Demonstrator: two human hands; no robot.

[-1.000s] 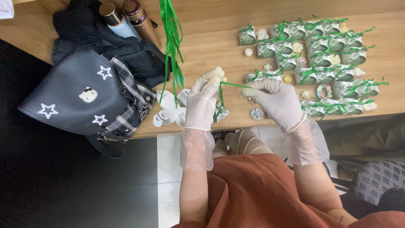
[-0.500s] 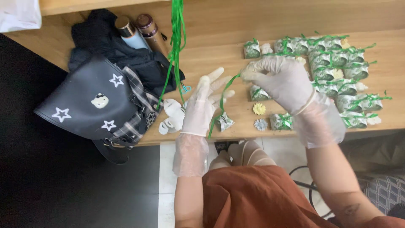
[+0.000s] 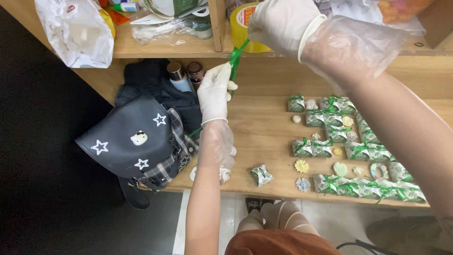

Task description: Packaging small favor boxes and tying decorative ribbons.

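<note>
Starting at the left, we see a dark star-patterned bag (image 3: 134, 141) and two bottles (image 3: 186, 75) crowding the counter (image 3: 264, 127) just beside our left hand (image 3: 214, 92), which pinches the green ribbon (image 3: 234, 59) that our right hand (image 3: 278, 23) grips higher up (hands apart, ribbon taut between them). A hard tug could, we judge, slip it free or snag the yellow tape roll (image 3: 245, 23) on the shelf, while the ribboned green packets (image 3: 349, 146) lie well right.

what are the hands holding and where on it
Both gloved hands hold one green ribbon, pulled taut. The right hand pinches its upper end near the shelf; the left hand grips it lower down, and the rest trails below toward the black bag.
</note>
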